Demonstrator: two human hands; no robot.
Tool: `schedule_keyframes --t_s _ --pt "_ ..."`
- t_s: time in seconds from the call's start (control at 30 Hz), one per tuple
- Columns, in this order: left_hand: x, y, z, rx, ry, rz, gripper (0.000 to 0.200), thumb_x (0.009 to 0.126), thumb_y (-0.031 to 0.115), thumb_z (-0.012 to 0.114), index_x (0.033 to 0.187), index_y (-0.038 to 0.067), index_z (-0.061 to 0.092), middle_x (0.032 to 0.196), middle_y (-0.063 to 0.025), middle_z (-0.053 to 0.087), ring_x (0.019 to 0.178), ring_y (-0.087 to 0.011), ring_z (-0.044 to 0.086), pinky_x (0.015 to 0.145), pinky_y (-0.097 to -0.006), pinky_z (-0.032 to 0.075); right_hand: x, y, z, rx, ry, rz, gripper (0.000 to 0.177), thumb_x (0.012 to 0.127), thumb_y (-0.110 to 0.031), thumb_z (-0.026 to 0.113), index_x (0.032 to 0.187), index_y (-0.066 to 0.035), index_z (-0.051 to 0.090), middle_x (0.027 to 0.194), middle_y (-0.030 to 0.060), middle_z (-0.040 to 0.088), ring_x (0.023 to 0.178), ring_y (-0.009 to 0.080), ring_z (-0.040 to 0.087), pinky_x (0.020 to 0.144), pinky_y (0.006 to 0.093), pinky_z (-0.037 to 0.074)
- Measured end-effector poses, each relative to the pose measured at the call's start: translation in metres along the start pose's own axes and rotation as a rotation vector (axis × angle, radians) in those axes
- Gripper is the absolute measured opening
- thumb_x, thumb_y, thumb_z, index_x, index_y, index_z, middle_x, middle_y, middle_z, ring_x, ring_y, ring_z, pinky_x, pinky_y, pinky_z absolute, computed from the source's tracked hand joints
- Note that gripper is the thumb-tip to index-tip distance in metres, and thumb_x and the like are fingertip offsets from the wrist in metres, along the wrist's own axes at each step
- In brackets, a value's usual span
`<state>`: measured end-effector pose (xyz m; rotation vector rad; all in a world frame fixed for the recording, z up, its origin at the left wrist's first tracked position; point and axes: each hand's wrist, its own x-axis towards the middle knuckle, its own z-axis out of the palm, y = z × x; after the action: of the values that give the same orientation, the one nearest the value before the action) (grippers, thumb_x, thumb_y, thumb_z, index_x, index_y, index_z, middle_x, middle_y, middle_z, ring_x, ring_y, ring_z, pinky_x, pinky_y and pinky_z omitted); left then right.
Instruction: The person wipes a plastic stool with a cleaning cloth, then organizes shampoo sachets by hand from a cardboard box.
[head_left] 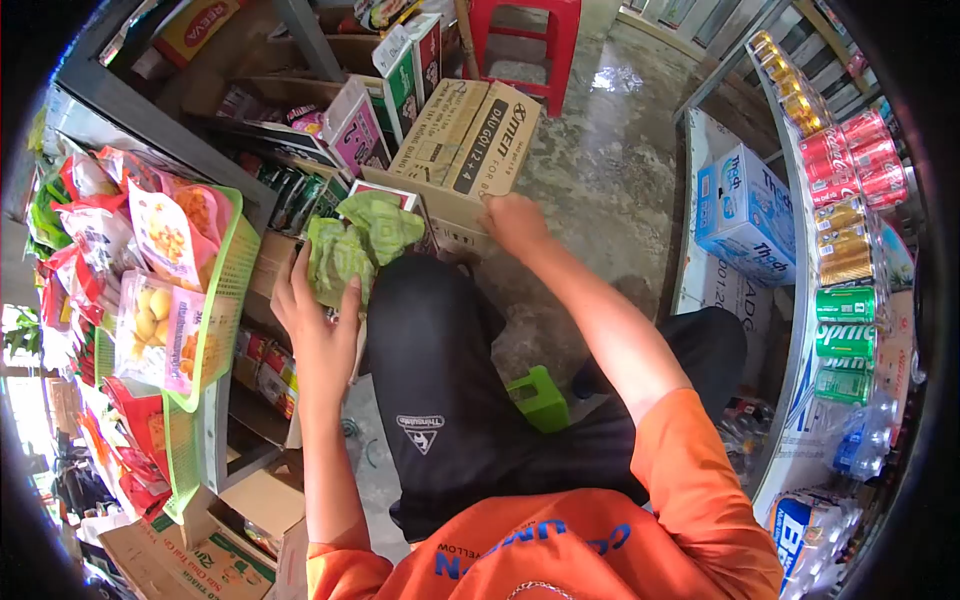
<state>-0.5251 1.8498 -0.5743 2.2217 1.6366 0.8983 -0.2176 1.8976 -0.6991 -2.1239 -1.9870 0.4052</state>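
My left hand (318, 320) grips a bunch of green sachet packets (352, 245) that hang just above my left knee. My right hand (515, 222) rests on the near edge of a brown cardboard box printed X-MEN (470, 150), which stands on the floor in front of me. Whether its fingers hold anything inside the box is hidden. I sit low in black trousers and an orange shirt.
A green wire basket (225, 300) of snack bags hangs at the left. Shelves with small cartons (300, 190) lie behind it. A red plastic stool (535, 40) stands at the top. Rows of drink cans (850, 220) line the right shelf. A blue-white carton (745, 210) sits there.
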Motion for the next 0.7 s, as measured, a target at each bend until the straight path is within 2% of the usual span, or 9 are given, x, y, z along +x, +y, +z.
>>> schedule_keyframes --t_s 0.07,0.13,0.3,0.37,0.4,0.47,0.57,0.63,0.7 --pt "0.002 0.015 -0.019 -0.034 0.02 0.009 0.062 0.094 0.023 0.071 0.147 0.005 0.045 0.147 -0.0228 0.043 0.138 -0.0411 0.035 0.116 -0.0506 0.03 0.003 0.015 0.005 0.012 0.14 -0.085 0.032 0.088 -0.033 0.073 0.104 -0.004 0.074 0.087 0.0218 0.071 0.087 0.0422 0.069 0.082 0.0528 0.054" --pt "0.002 0.029 -0.032 -0.092 0.072 0.012 0.052 0.095 0.018 0.069 0.142 0.004 0.05 0.143 -0.018 0.049 0.137 -0.0363 0.04 0.116 -0.0474 0.031 0.002 0.023 -0.006 -0.012 0.122 -0.063 0.034 0.089 -0.035 0.072 0.102 -0.005 0.074 0.088 0.0215 0.071 0.088 0.042 0.069 0.081 0.0528 0.054" --pt "-0.006 0.054 -0.05 -0.169 0.068 0.04 0.042 0.097 0.017 0.064 0.136 0.004 0.057 0.139 -0.0144 0.056 0.133 -0.029 0.05 0.113 -0.0421 0.036 -0.026 0.055 -0.044 -0.13 0.083 -0.017 0.036 0.091 -0.04 0.069 0.094 -0.005 0.074 0.087 0.0202 0.072 0.088 0.0418 0.07 0.079 0.053 0.054" --pt "-0.008 0.062 -0.052 -0.303 0.026 0.081 0.041 0.094 0.013 0.067 0.132 0.002 0.057 0.134 -0.0184 0.056 0.128 -0.0347 0.051 0.112 -0.0433 0.037 -0.037 0.073 -0.059 -0.257 -0.048 0.089 0.018 0.089 -0.025 0.072 0.094 -0.008 0.075 0.09 0.0159 0.074 0.092 0.0351 0.072 0.083 0.0472 0.055" --pt "-0.008 0.063 -0.05 -0.321 0.04 0.119 0.038 0.094 0.011 0.067 0.129 0.001 0.059 0.13 -0.018 0.059 0.124 -0.0335 0.056 0.108 -0.0414 0.041 -0.045 0.084 -0.064 -0.264 -0.04 0.093 0.018 0.089 -0.025 0.072 0.094 -0.008 0.075 0.09 0.0159 0.074 0.092 0.0351 0.072 0.083 0.0472 0.055" --pt "-0.009 0.074 -0.051 -0.367 0.014 0.116 0.037 0.094 0.011 0.067 0.128 0.001 0.059 0.128 -0.0175 0.06 0.122 -0.0327 0.057 0.107 -0.0409 0.042 -0.067 0.108 -0.066 -0.484 -0.082 0.005 0.011 0.086 -0.015 0.069 0.091 -0.009 0.076 0.089 0.0149 0.074 0.088 0.0336 0.072 0.084 0.0458 0.054" --pt "-0.008 0.084 -0.044 -0.424 -0.007 0.159 0.034 0.093 0.01 0.067 0.126 0.001 0.061 0.121 -0.016 0.064 0.115 -0.031 0.061 0.102 -0.0398 0.046 -0.1 0.118 -0.069 -0.547 -0.223 0.004 0.01 0.081 -0.008 0.066 0.086 -0.008 0.075 0.086 0.0149 0.074 0.083 0.0334 0.072 0.085 0.0454 0.053" --pt "-0.008 0.094 -0.043 -0.448 -0.121 0.162 0.034 0.095 0.011 0.065 0.127 -0.001 0.061 0.122 -0.0129 0.064 0.117 -0.0247 0.06 0.106 -0.0376 0.043 -0.113 0.108 -0.065 -0.554 -0.227 -0.037 0.009 0.081 -0.008 0.067 0.084 -0.007 0.075 0.086 0.0147 0.074 0.083 0.0341 0.072 0.084 0.0458 0.053" --pt "-0.006 0.106 -0.041 -0.475 -0.169 0.176 0.031 0.095 0.01 0.065 0.124 -0.001 0.063 0.117 -0.013 0.066 0.114 -0.0246 0.062 0.104 -0.0374 0.044 -0.133 0.096 -0.062 -0.549 -0.235 -0.065 0.008 0.08 -0.009 0.067 0.082 -0.006 0.074 0.086 0.0146 0.074 0.082 0.0347 0.072 0.083 0.0461 0.053"
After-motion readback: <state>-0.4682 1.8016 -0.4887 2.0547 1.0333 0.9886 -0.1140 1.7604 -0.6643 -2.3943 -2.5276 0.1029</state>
